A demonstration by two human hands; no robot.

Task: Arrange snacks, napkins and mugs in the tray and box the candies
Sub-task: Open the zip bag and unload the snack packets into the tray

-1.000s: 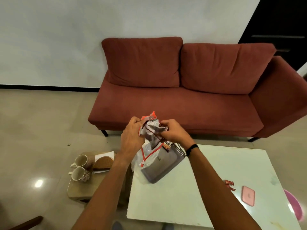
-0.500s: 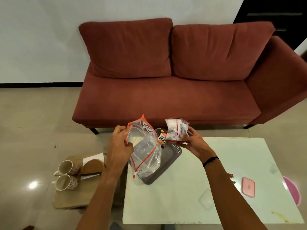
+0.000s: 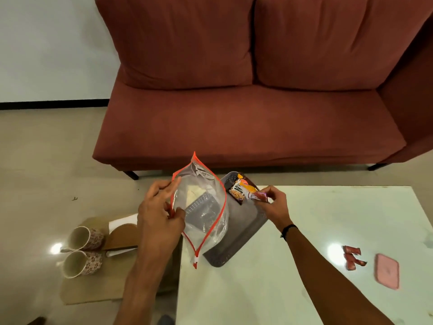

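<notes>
My left hand [image 3: 159, 216] grips the rim of a clear zip bag [image 3: 201, 207] with an orange edge, held open over the left end of a grey tray [image 3: 243, 233] on the white table [image 3: 304, 266]. My right hand [image 3: 274, 205] pinches a small snack packet [image 3: 259, 196] above the tray's far end. A salted peanuts packet [image 3: 240, 190] lies in the tray's far corner. Several red candies [image 3: 352, 256] lie on the table's right side, beside a pink box lid [image 3: 386, 270]. Two floral mugs [image 3: 82, 252] and a napkin holder [image 3: 123, 235] stand on a low stool to the left.
A red sofa [image 3: 246, 102] stands just beyond the table. The low stool [image 3: 93, 287] sits on the tiled floor against the table's left edge.
My hands have parted. The right hand pulled a small packet out of the bag and lowered it toward the tray beside the peanuts. The left hand keeps the bag open. The view tilted downward.
</notes>
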